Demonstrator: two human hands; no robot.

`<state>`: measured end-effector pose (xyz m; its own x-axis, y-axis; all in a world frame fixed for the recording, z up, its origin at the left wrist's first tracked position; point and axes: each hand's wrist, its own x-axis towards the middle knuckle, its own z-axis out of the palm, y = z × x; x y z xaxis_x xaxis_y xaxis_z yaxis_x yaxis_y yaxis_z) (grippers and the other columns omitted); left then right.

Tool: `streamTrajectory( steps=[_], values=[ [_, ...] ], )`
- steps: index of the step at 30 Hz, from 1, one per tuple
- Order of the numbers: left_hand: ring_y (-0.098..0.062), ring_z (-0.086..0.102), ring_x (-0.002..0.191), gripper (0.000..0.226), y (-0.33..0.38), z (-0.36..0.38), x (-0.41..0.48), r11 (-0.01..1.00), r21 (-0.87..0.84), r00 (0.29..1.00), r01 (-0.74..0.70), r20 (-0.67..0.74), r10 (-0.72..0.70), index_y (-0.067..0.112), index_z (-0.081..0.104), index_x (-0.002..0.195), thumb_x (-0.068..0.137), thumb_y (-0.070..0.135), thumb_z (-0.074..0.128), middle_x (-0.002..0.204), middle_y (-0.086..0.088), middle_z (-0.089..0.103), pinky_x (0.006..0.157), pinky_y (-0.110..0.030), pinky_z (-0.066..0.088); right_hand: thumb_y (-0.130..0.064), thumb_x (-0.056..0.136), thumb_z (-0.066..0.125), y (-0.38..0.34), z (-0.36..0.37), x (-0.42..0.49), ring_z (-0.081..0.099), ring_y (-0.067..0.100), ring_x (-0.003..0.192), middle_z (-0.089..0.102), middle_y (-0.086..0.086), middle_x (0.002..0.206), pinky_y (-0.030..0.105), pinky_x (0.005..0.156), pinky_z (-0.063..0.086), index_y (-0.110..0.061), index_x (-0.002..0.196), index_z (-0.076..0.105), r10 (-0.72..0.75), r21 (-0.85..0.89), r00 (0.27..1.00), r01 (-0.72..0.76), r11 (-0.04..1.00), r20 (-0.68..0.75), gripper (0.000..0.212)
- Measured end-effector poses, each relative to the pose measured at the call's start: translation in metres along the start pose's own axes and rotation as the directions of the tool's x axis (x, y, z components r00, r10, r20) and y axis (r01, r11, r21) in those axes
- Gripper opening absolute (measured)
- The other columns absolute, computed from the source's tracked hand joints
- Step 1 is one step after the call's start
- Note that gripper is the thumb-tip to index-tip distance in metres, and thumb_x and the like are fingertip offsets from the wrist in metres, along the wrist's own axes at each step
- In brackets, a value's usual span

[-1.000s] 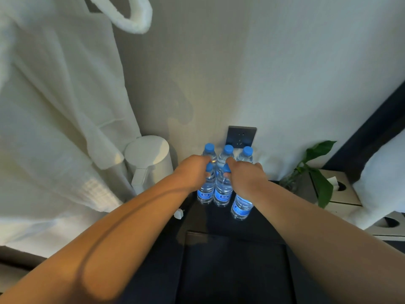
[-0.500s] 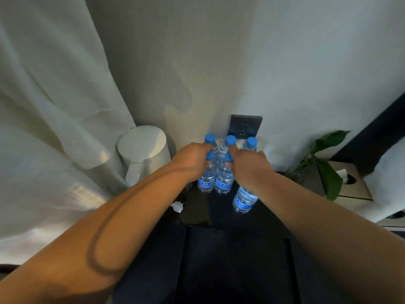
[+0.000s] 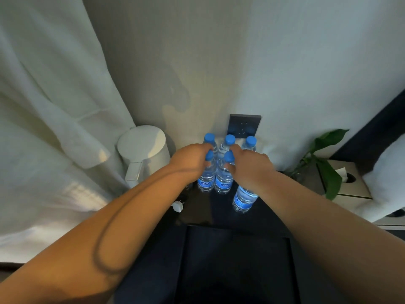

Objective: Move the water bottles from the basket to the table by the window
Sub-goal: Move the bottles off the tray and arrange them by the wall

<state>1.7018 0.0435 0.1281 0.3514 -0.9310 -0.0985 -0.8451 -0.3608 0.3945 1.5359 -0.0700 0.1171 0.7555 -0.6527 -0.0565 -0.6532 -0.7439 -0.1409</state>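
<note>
Water bottles [image 3: 223, 181] clustered | left grip [image 3: 192, 163] clasps one | right grip [image 3: 252, 170] clasps another beneath

The view has tipped down slightly toward the water bottles [image 3: 223, 178].

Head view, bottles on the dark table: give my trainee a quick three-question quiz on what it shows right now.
1. True or false: the white kettle stands left of the water bottles.
2. What is fixed to the wall behind the bottles? A) a dark socket plate B) a clock C) a mirror
3. How many blue caps show?

Key: 1 true. 2 A. 3 five; the sixth bottle runs up under the right hand, which hides its cap.
</note>
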Motion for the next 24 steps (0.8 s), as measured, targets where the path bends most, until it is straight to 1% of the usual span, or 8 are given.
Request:
streamTrajectory(
  steps=[3, 5, 7, 9, 13, 15, 20, 24],
  values=[
    [-0.029, 0.063, 0.103, 0.040, 0.003, 0.002, -0.002, 0.999, 0.030, 0.999, -0.021, -0.027, 0.022, 0.022, 0.057, 0.134, 0.095, 0.024, 0.065, 0.120, -0.008, 0.067, 0.078, -0.031, 0.039, -0.051, 0.101, 0.053, 0.008, 0.000, -0.009, 0.054, 0.023, 0.077, 0.060, -0.002, 0.091, 0.035, 0.061, 0.038, -0.027, 0.142, 0.039, 0.044, 0.066, 0.999, -0.044, 0.997, 0.010, 0.049],
    [-0.030, 0.063, 0.110, 0.044, 0.009, 0.001, -0.003, 0.998, 0.044, 0.998, -0.049, -0.047, 0.051, 0.024, 0.058, 0.137, 0.093, 0.024, 0.067, 0.127, -0.007, 0.065, 0.081, -0.032, 0.044, -0.053, 0.100, 0.053, 0.014, 0.000, -0.015, 0.057, 0.025, 0.083, 0.064, 0.001, 0.099, 0.036, 0.062, 0.041, -0.025, 0.140, 0.043, 0.051, 0.070, 0.999, -0.052, 0.996, 0.020, 0.050],
    [-0.030, 0.060, 0.118, 0.048, 0.016, -0.001, -0.005, 0.995, 0.055, 0.994, -0.085, -0.064, 0.089, 0.026, 0.058, 0.139, 0.092, 0.027, 0.070, 0.134, -0.005, 0.063, 0.089, -0.037, 0.050, -0.056, 0.099, 0.052, 0.019, -0.001, -0.023, 0.057, 0.024, 0.084, 0.060, 0.000, 0.096, 0.036, 0.063, 0.042, -0.024, 0.139, 0.044, 0.051, 0.065, 0.999, -0.051, 0.997, 0.012, 0.052],
    [-0.030, 0.056, 0.126, 0.055, 0.024, -0.002, -0.008, 0.989, 0.069, 0.989, -0.129, -0.059, 0.133, 0.027, 0.054, 0.146, 0.094, 0.028, 0.071, 0.142, -0.005, 0.059, 0.098, -0.043, 0.050, -0.060, 0.097, 0.051, 0.022, -0.003, -0.031, 0.053, 0.021, 0.080, 0.054, -0.004, 0.089, 0.035, 0.060, 0.039, -0.023, 0.132, 0.047, 0.066, 0.035, 0.998, -0.066, 0.997, 0.004, 0.051],
    [-0.030, 0.049, 0.133, 0.064, 0.039, 0.003, -0.014, 0.965, 0.178, 0.981, -0.192, -0.005, 0.196, 0.028, 0.045, 0.154, 0.095, 0.029, 0.070, 0.148, -0.004, 0.055, 0.103, -0.046, 0.048, -0.067, 0.095, 0.048, 0.032, -0.010, -0.045, 0.052, 0.019, 0.075, 0.046, -0.008, 0.078, 0.032, 0.052, 0.032, -0.023, 0.108, 0.048, 0.100, -0.097, 0.994, -0.095, 0.991, 0.049, 0.046],
    [-0.030, 0.046, 0.138, 0.069, 0.044, 0.007, -0.017, 0.955, 0.238, 0.983, -0.177, 0.004, 0.181, 0.029, 0.040, 0.157, 0.094, 0.032, 0.070, 0.152, -0.003, 0.051, 0.106, -0.048, 0.046, -0.066, 0.096, 0.049, 0.036, -0.011, -0.051, 0.053, 0.018, 0.074, 0.048, -0.008, 0.078, 0.032, 0.054, 0.035, -0.025, 0.103, 0.051, 0.102, -0.109, 0.993, -0.095, 0.990, 0.059, 0.042],
    [-0.029, 0.044, 0.140, 0.072, 0.045, 0.015, -0.019, 0.951, 0.267, 0.984, -0.159, -0.031, 0.173, 0.030, 0.038, 0.158, 0.094, 0.036, 0.070, 0.156, -0.003, 0.049, 0.109, -0.047, 0.044, -0.055, 0.100, 0.057, 0.036, -0.014, -0.053, 0.052, 0.019, 0.076, 0.045, -0.006, 0.078, 0.033, 0.055, 0.035, -0.022, 0.110, 0.056, 0.107, -0.056, 0.994, -0.105, 0.993, 0.021, 0.035],
    [-0.028, 0.039, 0.145, 0.077, 0.044, 0.017, -0.017, 0.944, 0.288, 0.984, -0.162, -0.029, 0.178, 0.029, 0.037, 0.158, 0.091, 0.040, 0.073, 0.159, -0.003, 0.046, 0.118, -0.046, 0.033, -0.051, 0.102, 0.058, 0.039, -0.016, -0.045, 0.056, 0.023, 0.084, 0.061, 0.002, 0.098, 0.036, 0.067, 0.044, -0.019, 0.120, 0.058, 0.121, 0.004, 0.993, -0.121, 0.993, 0.007, 0.037]
  ],
)
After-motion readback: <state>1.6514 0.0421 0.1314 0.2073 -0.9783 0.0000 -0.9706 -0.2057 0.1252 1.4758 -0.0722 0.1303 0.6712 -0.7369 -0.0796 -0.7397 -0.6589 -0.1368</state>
